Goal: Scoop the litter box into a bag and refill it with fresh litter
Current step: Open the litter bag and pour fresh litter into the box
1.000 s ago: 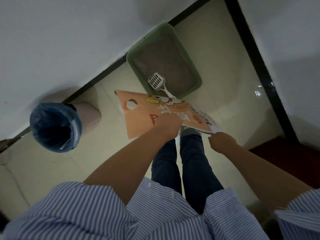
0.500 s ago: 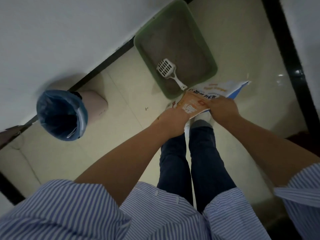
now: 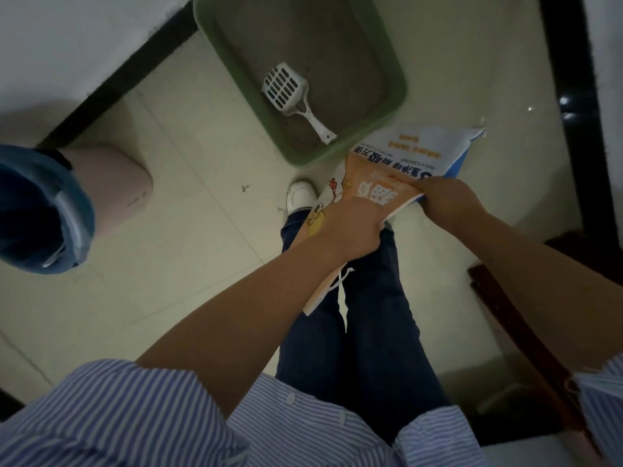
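Inside green litter box [image 3: 384, 45], grey litter [image 3: 323, 52], white scoop [image 3: 286, 91]

left hand [image 3: 354, 227] gripping, right hand [image 3: 448, 200] pinching, forearms extended

Pale tiled floor [image 3: 188, 251] — green litter box [image 3: 397, 79], bin [image 3: 111, 183] directly on it

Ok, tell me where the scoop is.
The white scoop lies inside the green litter box, top centre of the head view, handle pointing toward its near corner.
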A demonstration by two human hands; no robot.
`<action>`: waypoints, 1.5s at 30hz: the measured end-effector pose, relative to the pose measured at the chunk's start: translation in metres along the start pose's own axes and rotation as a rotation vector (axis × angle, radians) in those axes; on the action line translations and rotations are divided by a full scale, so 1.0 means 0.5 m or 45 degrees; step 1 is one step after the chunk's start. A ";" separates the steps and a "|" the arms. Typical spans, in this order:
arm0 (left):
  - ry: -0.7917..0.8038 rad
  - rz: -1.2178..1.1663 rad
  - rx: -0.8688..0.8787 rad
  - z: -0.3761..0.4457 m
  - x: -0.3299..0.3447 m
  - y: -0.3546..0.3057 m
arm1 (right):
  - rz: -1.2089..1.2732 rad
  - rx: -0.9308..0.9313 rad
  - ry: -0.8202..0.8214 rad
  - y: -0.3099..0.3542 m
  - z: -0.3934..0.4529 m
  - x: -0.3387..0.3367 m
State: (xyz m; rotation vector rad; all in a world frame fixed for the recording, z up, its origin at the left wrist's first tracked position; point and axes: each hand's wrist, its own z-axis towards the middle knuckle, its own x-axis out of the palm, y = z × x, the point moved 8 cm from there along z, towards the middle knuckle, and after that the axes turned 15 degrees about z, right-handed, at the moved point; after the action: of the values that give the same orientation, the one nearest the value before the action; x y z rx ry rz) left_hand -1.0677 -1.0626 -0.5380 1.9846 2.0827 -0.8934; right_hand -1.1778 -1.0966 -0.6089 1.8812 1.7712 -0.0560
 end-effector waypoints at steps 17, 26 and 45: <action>0.005 -0.493 -1.025 0.054 0.221 0.331 | 0.176 0.043 0.012 -0.040 0.081 0.131; -0.203 -0.869 -1.004 0.197 0.331 0.489 | -0.373 -0.043 0.022 0.116 0.287 0.178; -0.426 -1.204 -0.736 0.117 0.354 0.477 | -0.746 -0.308 0.394 0.208 0.268 0.246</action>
State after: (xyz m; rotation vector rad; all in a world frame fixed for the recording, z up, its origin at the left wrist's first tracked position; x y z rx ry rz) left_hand -0.8825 -0.9472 -0.7474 0.4932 2.6185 -0.5338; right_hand -1.0197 -1.0377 -0.7337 1.2026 2.3689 0.2346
